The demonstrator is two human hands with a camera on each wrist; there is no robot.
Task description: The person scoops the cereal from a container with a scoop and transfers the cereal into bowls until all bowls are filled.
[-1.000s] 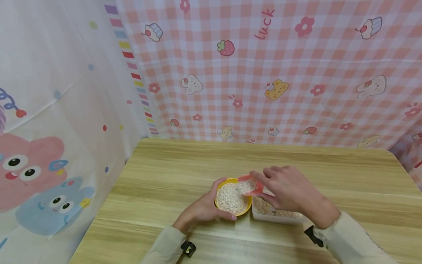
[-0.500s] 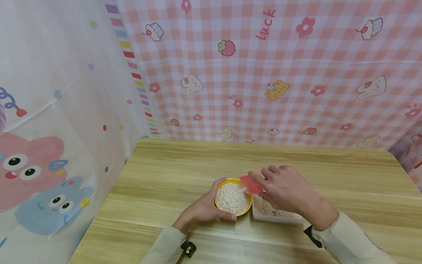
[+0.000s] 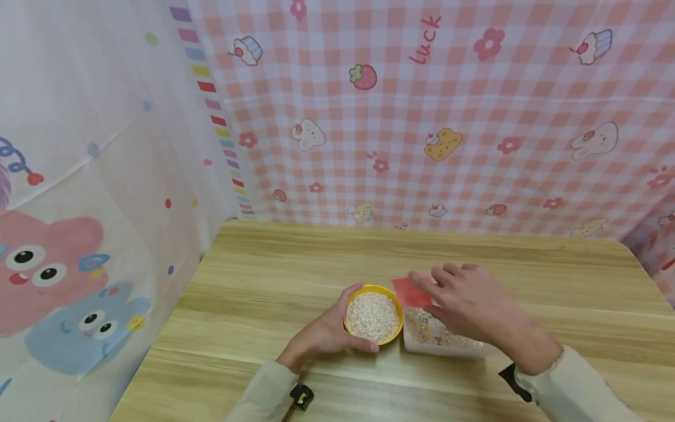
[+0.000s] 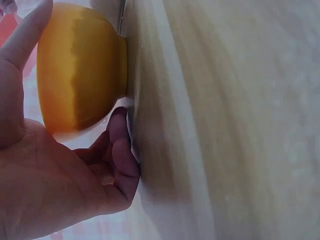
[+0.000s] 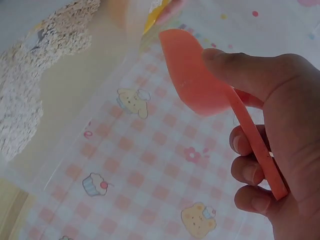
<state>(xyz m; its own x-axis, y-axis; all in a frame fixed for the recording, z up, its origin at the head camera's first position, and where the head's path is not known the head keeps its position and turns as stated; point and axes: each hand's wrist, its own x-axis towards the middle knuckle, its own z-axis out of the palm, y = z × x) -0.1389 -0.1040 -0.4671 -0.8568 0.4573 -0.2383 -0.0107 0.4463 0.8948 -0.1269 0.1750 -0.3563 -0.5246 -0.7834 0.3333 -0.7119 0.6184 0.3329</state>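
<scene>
A yellow bowl (image 3: 373,316) full of oat flakes stands on the wooden table (image 3: 295,275). My left hand (image 3: 329,328) grips its left side; the left wrist view shows the bowl (image 4: 80,70) with my thumb and fingers curled round it. My right hand (image 3: 464,299) holds a red scoop (image 3: 412,292) above the far left corner of a clear box (image 3: 440,340) with oats in it. In the right wrist view the scoop (image 5: 200,80) looks empty, its handle pinched by my thumb and fingers.
The clear box stands right beside the bowl, touching or nearly so. Pink checked cloth (image 3: 422,117) hangs behind the table and a white cartoon curtain (image 3: 79,205) hangs on the left. Bare tabletop lies at the back and on both sides.
The scoop tipped its oats into the bowl, then my right hand drew it back to the right, over the clear box. My left hand stayed on the bowl.
</scene>
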